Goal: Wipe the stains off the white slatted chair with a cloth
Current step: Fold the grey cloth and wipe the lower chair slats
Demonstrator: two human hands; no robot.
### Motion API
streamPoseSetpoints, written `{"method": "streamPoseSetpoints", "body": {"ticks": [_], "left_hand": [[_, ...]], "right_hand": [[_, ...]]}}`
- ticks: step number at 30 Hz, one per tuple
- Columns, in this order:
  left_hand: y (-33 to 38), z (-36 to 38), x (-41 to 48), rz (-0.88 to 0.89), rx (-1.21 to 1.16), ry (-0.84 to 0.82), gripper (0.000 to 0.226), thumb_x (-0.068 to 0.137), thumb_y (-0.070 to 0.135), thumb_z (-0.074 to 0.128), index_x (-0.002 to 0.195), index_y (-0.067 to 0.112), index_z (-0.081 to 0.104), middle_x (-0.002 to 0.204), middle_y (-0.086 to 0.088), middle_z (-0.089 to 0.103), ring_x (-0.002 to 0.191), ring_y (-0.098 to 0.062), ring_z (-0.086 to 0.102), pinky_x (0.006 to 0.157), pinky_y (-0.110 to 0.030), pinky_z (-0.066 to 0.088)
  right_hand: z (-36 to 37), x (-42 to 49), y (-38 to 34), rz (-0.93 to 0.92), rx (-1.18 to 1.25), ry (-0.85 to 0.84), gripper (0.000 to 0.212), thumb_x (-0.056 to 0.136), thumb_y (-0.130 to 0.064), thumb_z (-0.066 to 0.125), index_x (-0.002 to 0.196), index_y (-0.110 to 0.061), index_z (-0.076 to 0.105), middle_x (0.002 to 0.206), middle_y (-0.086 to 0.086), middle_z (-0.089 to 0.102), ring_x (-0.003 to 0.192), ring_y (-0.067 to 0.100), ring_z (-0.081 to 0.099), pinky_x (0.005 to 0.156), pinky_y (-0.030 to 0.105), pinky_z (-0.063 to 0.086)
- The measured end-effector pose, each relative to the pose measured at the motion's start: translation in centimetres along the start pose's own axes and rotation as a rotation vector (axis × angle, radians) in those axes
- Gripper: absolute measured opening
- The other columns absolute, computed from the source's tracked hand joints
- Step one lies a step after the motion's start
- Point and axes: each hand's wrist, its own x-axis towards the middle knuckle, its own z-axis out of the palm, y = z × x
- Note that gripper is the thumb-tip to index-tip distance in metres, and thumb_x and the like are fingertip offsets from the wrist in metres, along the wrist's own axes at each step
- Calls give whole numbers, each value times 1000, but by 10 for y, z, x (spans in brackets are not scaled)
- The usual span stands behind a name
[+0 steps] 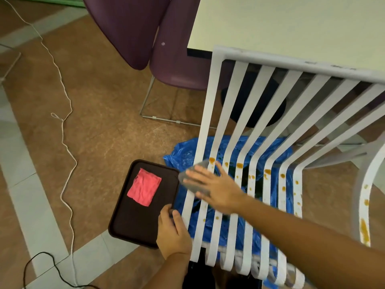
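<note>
The white slatted chair [239,126] fills the right half of the head view, its seat slats dotted with orange-brown stains [267,172]. My right hand [212,186] lies flat, fingers spread, pressing a grey cloth [192,180] onto the left seat slats. My left hand [173,230] grips the near right edge of a dark brown tray [125,224] beside the chair. A folded pink cloth [144,187] lies on that tray.
A blue plastic sheet [183,155] is spread on the floor under the chair. A pale table [291,24] stands behind the chair back. Two purple chairs [145,38] are at the top. A white cord [64,132] and a black cable [41,265] run across the brown tiled floor at left.
</note>
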Motion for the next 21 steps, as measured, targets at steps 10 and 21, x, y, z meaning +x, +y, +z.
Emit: {"method": "streamPoseSetpoints", "body": {"ticks": [10,21], "left_hand": [[-4,4,4,-11,56,-88,32,97,42,49,112,19,66,102,6,64,87,-11,61,75,-30,49],[3,-4,4,17,-38,-41,68,86,57,21,120,12,58,115,-4,60,90,-26,59,73,-35,41]], "right_hand": [[-124,69,61,304,-312,293,59,104,-52,7,158,-30,14,166,-8,2,153,14,-10,119,60,-6],[28,-28,-109,239,649,68,51,106,-50,17,154,-38,30,161,-23,21,146,-9,-16,119,42,-19]]}}
